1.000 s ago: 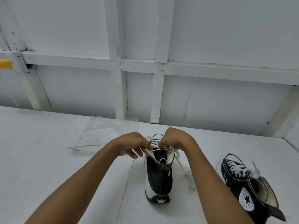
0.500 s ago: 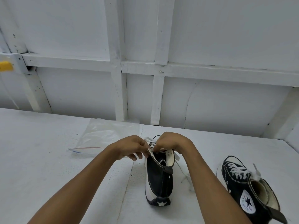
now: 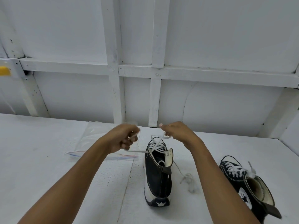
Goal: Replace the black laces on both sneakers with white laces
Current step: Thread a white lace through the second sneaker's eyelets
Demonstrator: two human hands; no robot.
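The white panelled wall behind the middle sneaker fills the upper half of the scene, and its top is cut off. The white tabletop runs out of sight to both sides and toward me. Both forearms come in from below with the elbows out of view.

Left of the middle sneaker a clear plastic bag lies flat. The left hand hides its far corner, and I cannot make out any contents.

The middle sneaker, a black high-top, stands on its sole with the heel toward me. Its toe is mostly hidden behind its own collar. Well to its right, the second sneaker lies tilted, already threaded in white. Its lower side slips behind the right forearm and off the bottom edge.

The left hand hangs just left of the middle sneaker's collar and is smeared by blur. Its fingers are curled and its grip is closed on a strand of the white lace. I cannot tell which fingers hold it.

The right hand is raised above the far end of the middle sneaker, knuckles up, its grip pinched on the lace between thumb and fingers. A strand slants down from it to the eyelets. A loose length trails on the tabletop just right of the middle sneaker.

Far left, a small yellow thing on the wall rail is cut by the edge, and I cannot identify it.
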